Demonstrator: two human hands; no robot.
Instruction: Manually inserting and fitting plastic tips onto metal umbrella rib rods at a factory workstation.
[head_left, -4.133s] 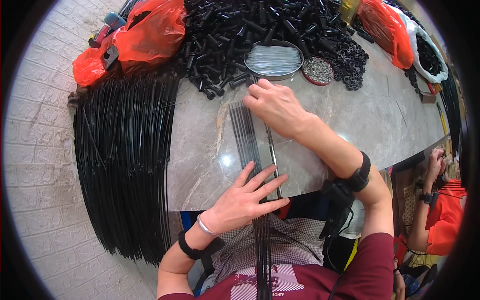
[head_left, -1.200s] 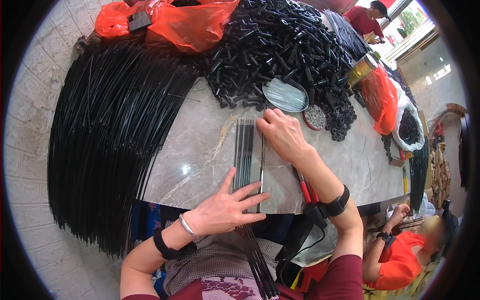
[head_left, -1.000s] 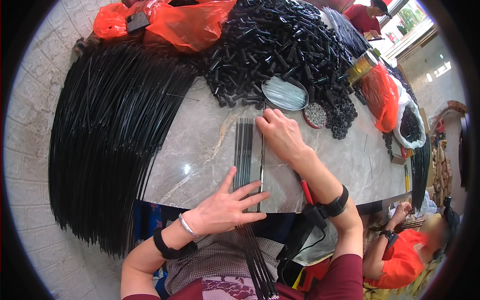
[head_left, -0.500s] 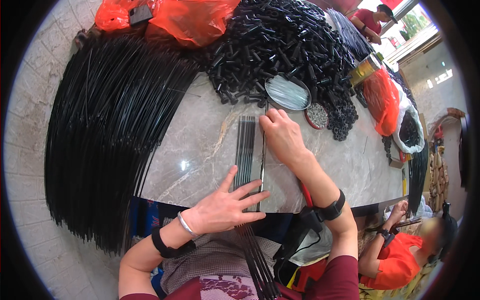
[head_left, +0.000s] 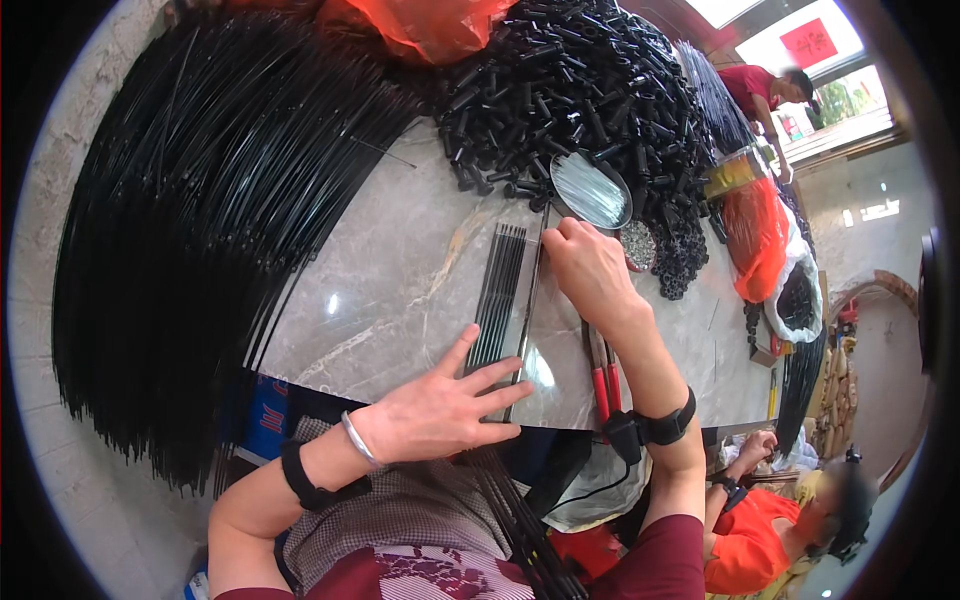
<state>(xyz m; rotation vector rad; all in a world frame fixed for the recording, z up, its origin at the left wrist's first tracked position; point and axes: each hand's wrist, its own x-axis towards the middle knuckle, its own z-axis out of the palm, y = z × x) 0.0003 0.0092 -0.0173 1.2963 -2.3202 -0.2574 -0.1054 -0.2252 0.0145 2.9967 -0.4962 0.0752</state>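
My left hand (head_left: 435, 405) lies spread, palm down, across the near part of a row of thin black rods (head_left: 497, 280) laid side by side on the stone tabletop. One longer black rod (head_left: 529, 295) runs along the right of that row, under the left fingertips. At its far end my right hand (head_left: 590, 265) is closed in a pinch on it; the exact fingertip contact is partly hidden. More black rods (head_left: 525, 525) extend from below the left hand over my lap. Beside the right forearm lie red-handled pliers (head_left: 606, 388).
Long black rods (head_left: 200, 230) are heaped at left. Short black tubes (head_left: 600, 70) pile up at the back, near a dish of clear strips (head_left: 590, 190) and a bowl of small metal bits (head_left: 638, 243). Red bags (head_left: 755, 230) stand right. Two co-workers (head_left: 760, 540) sit or stand at right.
The whole view has turned and shifted, showing more of the pliers. Both hands keep about the same pose on the rods. The far co-worker's arm has lowered.
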